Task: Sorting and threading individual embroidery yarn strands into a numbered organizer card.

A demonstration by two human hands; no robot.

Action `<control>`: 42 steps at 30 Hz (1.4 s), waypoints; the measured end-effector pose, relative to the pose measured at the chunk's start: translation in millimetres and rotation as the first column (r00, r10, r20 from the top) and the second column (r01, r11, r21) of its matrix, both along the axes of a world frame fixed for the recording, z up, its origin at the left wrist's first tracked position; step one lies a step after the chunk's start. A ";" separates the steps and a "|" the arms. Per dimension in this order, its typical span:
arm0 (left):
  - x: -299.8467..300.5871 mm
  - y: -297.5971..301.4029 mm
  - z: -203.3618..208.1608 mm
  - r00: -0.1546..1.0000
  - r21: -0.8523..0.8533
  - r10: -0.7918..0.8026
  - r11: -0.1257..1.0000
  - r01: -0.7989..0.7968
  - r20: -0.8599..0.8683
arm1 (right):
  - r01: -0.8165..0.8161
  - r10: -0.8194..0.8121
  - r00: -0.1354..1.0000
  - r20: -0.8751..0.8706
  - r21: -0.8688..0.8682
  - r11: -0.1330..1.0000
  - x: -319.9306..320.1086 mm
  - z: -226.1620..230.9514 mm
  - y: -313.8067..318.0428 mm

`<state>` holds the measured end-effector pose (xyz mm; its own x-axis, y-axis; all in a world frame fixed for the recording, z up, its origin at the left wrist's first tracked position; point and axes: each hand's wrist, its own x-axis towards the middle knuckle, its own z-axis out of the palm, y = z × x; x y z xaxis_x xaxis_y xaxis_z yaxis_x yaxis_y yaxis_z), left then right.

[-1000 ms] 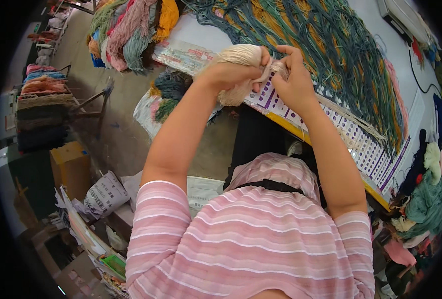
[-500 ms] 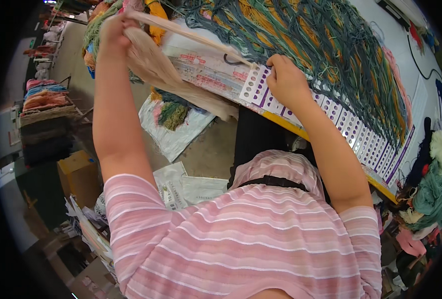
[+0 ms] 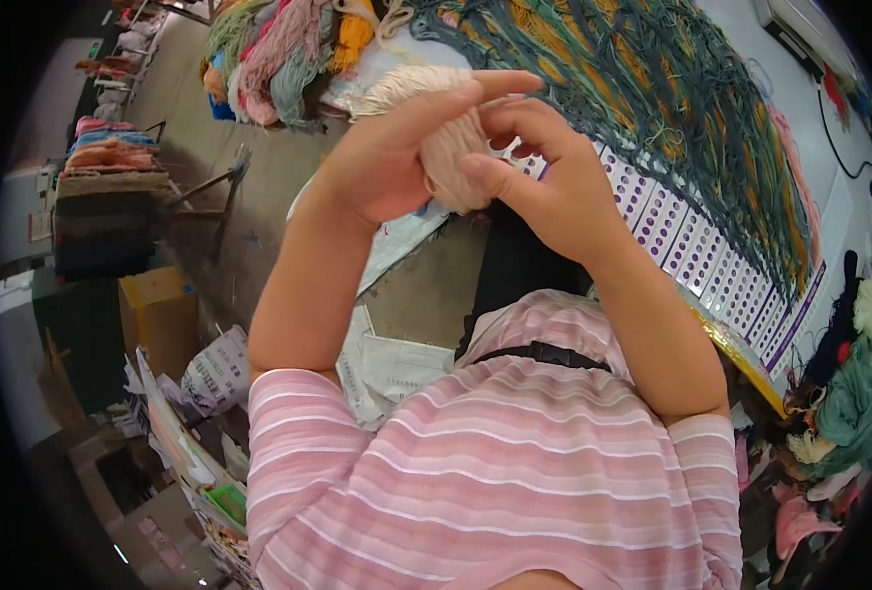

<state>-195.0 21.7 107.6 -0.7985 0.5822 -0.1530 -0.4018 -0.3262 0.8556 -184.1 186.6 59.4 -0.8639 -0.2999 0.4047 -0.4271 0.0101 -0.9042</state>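
Leftmost, a rack (image 3: 111, 189) bears folded stacks of yarn, pink and blue over darker ones. A cardboard box (image 3: 160, 320) stands beyond, its contents hidden, and a white printed sack (image 3: 217, 372) slumps near it. Bundled skeins (image 3: 276, 64) in mixed colours hang at the table's end. The left hand (image 3: 382, 157) clasps a cream hank (image 3: 458, 162), fingers stretched across it, between both hands in mid-air. The right hand (image 3: 554, 177) has its thumb against the hank, fingers half curled; whether they pinch it, I cannot tell. Rightward, hole-punched white-and-purple cards (image 3: 687, 231) line the table edge beside teal-and-ochre yarn (image 3: 642, 88).
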 end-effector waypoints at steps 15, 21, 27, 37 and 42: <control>49.3 16.4 -5.2 0.995 0.043 0.083 0.995 -0.085 0.051 | -0.161 0.228 0.865 0.447 -0.182 0.970 38.3 10.1 27.4; 60.1 11.9 -9.9 0.939 -0.032 0.330 0.944 -0.329 0.093 | -0.104 0.330 0.778 0.534 -0.408 0.907 47.1 4.1 32.3; 71.5 26.4 -6.3 0.897 -0.096 0.383 0.906 -0.411 -0.220 | -0.134 0.334 0.769 0.545 -0.374 0.918 57.9 18.2 34.0; 68.7 27.9 -8.7 0.869 -0.110 0.390 0.892 -0.439 -0.303 | -0.075 0.272 0.774 0.571 -0.344 0.936 62.7 23.4 38.5; 67.5 27.9 -11.1 0.866 -0.102 0.392 0.892 -0.440 -0.310 | -0.067 0.289 0.766 0.575 -0.375 0.924 62.8 22.8 38.7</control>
<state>-127.6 49.6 96.5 -0.9842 0.1718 0.0439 -0.0015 -0.2559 0.9667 -121.3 225.3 82.2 -0.9004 -0.4257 -0.0898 0.2507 -0.3392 -0.9067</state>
